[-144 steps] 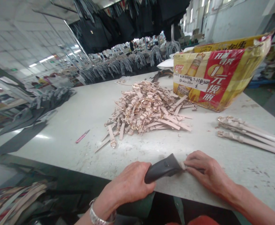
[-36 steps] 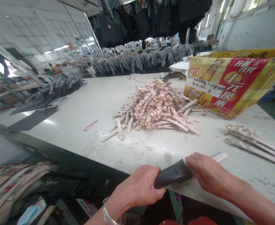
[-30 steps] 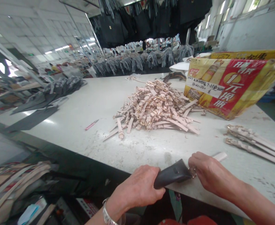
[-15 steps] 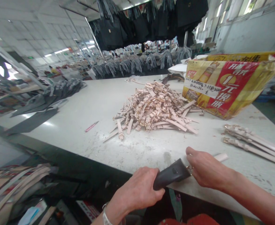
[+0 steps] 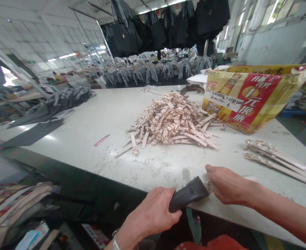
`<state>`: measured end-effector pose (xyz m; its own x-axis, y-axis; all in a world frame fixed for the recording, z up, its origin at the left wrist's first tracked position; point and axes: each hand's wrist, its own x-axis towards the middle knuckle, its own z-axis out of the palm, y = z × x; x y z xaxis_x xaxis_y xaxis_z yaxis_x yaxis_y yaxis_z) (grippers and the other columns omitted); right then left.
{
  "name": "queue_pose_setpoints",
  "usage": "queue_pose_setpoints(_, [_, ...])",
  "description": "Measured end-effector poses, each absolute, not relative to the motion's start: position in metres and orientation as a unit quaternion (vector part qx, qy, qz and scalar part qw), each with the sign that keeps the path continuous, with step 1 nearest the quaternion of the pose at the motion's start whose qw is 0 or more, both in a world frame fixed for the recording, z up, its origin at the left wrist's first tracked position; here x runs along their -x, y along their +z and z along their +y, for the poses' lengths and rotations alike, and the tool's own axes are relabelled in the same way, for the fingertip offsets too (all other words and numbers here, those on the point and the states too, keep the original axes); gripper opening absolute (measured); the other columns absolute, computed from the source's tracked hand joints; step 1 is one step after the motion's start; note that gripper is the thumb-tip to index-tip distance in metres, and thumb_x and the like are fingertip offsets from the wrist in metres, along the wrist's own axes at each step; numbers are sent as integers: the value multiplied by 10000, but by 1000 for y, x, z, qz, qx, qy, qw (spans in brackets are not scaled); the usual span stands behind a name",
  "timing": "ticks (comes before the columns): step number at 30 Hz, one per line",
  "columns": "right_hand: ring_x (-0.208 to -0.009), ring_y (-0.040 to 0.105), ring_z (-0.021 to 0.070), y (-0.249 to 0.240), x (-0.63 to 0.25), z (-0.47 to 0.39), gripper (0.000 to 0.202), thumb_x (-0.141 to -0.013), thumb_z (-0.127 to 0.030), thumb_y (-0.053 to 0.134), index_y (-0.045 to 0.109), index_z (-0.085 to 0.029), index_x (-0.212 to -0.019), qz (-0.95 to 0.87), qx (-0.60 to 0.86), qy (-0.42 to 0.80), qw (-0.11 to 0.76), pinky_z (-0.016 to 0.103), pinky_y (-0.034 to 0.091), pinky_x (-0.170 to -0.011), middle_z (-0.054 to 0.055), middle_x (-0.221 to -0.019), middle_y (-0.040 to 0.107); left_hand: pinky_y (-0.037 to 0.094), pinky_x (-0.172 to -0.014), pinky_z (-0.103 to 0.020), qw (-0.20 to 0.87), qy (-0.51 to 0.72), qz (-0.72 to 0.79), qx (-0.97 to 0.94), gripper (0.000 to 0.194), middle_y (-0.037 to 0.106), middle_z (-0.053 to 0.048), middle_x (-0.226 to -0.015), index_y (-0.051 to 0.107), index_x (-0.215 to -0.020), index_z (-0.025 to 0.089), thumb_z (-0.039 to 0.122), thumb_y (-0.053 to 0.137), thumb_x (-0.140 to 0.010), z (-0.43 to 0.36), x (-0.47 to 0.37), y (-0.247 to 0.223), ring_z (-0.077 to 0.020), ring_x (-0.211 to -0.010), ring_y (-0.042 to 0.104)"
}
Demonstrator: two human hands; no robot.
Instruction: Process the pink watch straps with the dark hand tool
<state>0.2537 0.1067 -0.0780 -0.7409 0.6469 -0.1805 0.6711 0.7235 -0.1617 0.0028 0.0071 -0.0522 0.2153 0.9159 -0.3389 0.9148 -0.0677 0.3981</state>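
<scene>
My left hand point(image 5: 158, 210) is wrapped round a dark hand-held tool point(image 5: 191, 192) with a flared end and a small switch, shaped like a hair clipper. The flared end points right, at the gold buckle point(image 5: 209, 186) of a pale pink strap. My right hand point(image 5: 224, 184) pinches this strap close behind the buckle; the fingers hide most of it, and its tail is a faint blur. Both hands are over the front edge of the white table point(image 5: 90, 158). Beyond them lies a big heap of pale pink buckled straps point(image 5: 172, 119).
At right, several straps point(image 5: 283, 161) lie side by side near a yellow and red carton point(image 5: 257, 100). A pink-handled cutter point(image 5: 102, 140) lies left of the heap. Dark grey pieces point(image 5: 35, 133) cover the table's far left. Black bags point(image 5: 166, 29) hang behind.
The tool and my left hand have shifted slightly left. My right hand keeps its pinch on the strap, moving a little; the strap's tail shows less plainly now.
</scene>
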Motion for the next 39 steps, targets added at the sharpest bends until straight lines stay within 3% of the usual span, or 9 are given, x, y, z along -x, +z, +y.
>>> queue_pose_setpoints(3, [-684,603,190,-82,-259,110,130,-739,-61,504,610,-133,-757,925,-353,-138,13,276,437,-618,105,-829,612,411,-654,-267,270,3,629,-729,230,630,-34,-868,598,-856,236,436,538,-759,5,-2,-52,-209,-794,584])
queue_pose_setpoints(7, [-650,555,141,-85,-267,111,184,-816,-106,520,574,-168,-651,901,-362,-232,-60,249,394,-603,38,-756,592,414,-678,-278,269,0,634,-725,236,632,-34,-864,606,-864,239,441,541,-762,5,-3,-49,-215,-810,588])
queue_pose_setpoints(12, [-724,567,149,-94,-273,108,239,-909,-260,533,646,-187,-713,870,-362,-315,-115,251,410,-659,32,-797,600,409,-671,-268,261,-13,637,-725,254,637,-41,-890,614,-884,233,447,538,-771,7,-5,-47,-220,-843,594])
queue_pose_setpoints(18, [-837,547,182,-95,-271,99,282,-969,-280,436,669,-216,-824,888,-321,-302,-135,286,424,-731,51,-879,587,407,-661,-254,254,-25,630,-733,237,637,-37,-877,604,-868,222,429,525,-782,11,-7,-42,-213,-847,591])
queue_pose_setpoints(24, [-916,551,222,-101,-270,96,203,-927,-260,491,640,-210,-1055,860,-335,-338,-183,344,451,-818,73,-935,633,416,-670,-253,254,-42,630,-733,216,636,-36,-863,602,-855,216,408,531,-783,16,-11,-34,-201,-825,594])
queue_pose_setpoints(29, [-1056,534,254,-107,-286,93,427,-791,-211,614,588,-187,-1217,832,-378,-332,-236,393,428,-923,109,-1157,597,436,-705,-278,233,-68,618,-748,235,637,-50,-896,611,-891,215,411,523,-796,26,-16,-23,-220,-869,601])
queue_pose_setpoints(34, [-932,547,240,-110,-299,84,274,-758,-122,569,670,-211,-996,834,-418,-293,-210,377,436,-826,75,-975,629,454,-808,-360,202,-118,593,-770,313,645,-86,-956,620,-1006,209,430,500,-818,36,-23,-9,-270,-936,601])
queue_pose_setpoints(39, [-910,539,223,-118,-299,81,266,-782,-98,547,672,-213,-987,820,-412,-317,-241,345,429,-796,65,-930,622,454,-819,-376,170,-159,557,-798,313,653,-103,-963,615,-1056,199,360,491,-818,47,-35,0,-288,-940,606])
